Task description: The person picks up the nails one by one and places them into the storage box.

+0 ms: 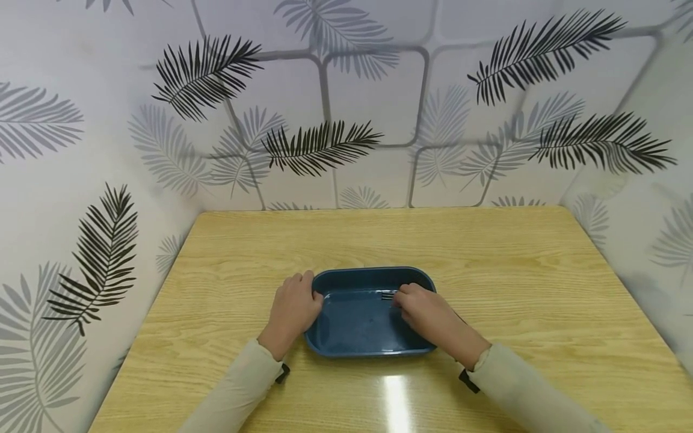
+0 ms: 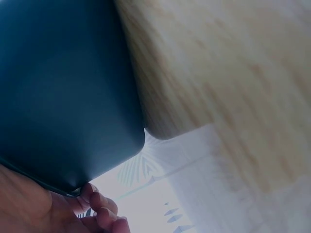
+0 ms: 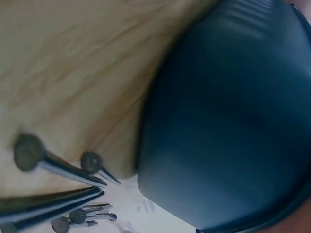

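Three leaf-patterned walls (image 1: 373,99) are standing around a wooden bench (image 1: 243,240). A blue tub (image 1: 357,328) is sitting on the bench, its long sides running left to right. Two pale sleeves (image 1: 238,379) are reaching in. The left hand (image 1: 292,310) is gripping the tub's left end, fingers curling closely around the rim. The right hand (image 1: 425,310) is dipping into the right end, fingers curling nearly closed. Several metal rods (image 3: 73,172) with round ends are showing beside the tub in the right wrist view. A small pronged thing (image 1: 387,295) is poking out from the right fingers' pinch, inside the tub.
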`<move>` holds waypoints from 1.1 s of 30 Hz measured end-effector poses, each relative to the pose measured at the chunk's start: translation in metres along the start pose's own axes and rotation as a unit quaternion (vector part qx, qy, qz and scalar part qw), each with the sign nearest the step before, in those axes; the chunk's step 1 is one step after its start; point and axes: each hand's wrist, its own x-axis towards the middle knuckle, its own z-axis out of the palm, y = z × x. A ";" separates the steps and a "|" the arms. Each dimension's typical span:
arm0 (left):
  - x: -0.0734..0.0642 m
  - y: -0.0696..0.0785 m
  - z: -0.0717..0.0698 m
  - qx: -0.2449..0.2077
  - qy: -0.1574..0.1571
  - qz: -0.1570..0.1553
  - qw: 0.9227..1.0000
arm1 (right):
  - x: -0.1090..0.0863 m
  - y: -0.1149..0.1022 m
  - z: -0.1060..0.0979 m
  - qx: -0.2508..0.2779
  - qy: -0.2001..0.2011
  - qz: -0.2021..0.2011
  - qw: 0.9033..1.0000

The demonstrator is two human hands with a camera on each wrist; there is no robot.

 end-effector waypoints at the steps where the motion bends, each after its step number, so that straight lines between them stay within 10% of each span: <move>1: 0.000 0.000 0.000 0.000 0.000 0.001 1.000 | 0.001 0.000 0.001 -0.004 -0.006 0.000 1.000; 33: -0.001 0.000 -0.001 -0.008 0.009 0.005 1.000 | 0.019 0.000 0.011 -0.011 -0.035 0.041 0.998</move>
